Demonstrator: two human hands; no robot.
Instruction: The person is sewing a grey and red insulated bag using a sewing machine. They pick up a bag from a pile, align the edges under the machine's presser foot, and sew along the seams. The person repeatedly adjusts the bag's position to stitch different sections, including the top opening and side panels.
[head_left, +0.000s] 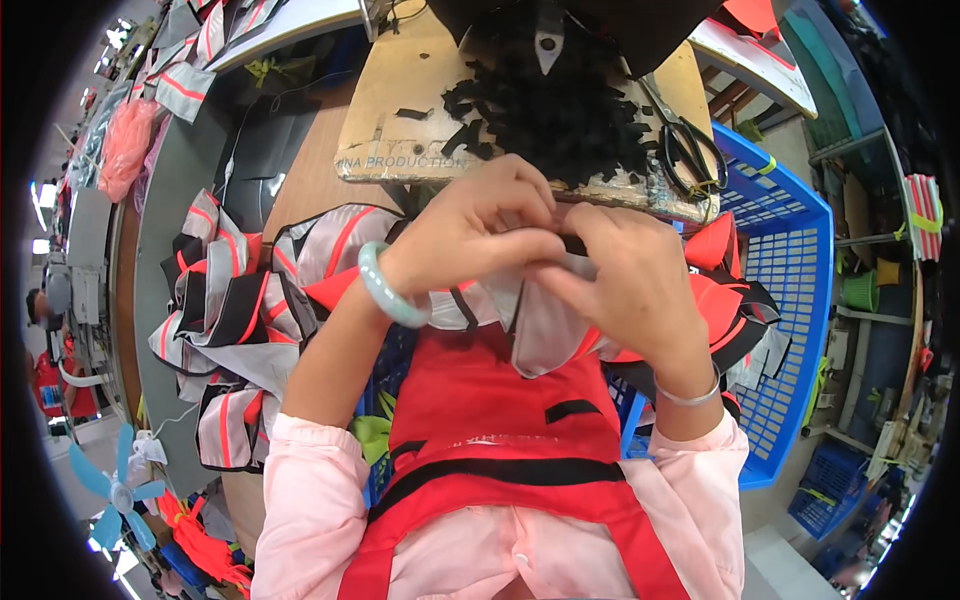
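Observation:
My left hand [480, 225], with a pale green bangle on its wrist, is closed with thumb and fingers pinched at the upper edge of a grey fabric piece [543, 325]. Close beside it, my right hand [635, 280], wearing a thin silver bangle, pinches the same edge. The piece has dark and orange-red trim and hangs down over my red apron [490, 400]. A bit of black shows between the fingers, but the fingertips are partly hidden. Just beyond my hands, a heap of short black strips [560, 110] lies on a worn wooden board [400, 110].
Black-handled scissors [690, 150] lie at the board's right edge. A blue plastic basket [795, 300] stands at the right, with more fabric pieces beside it. Grey, black and orange-red pieces [240, 290] are piled at the left. A light-blue fan [120, 495] is at the lower left.

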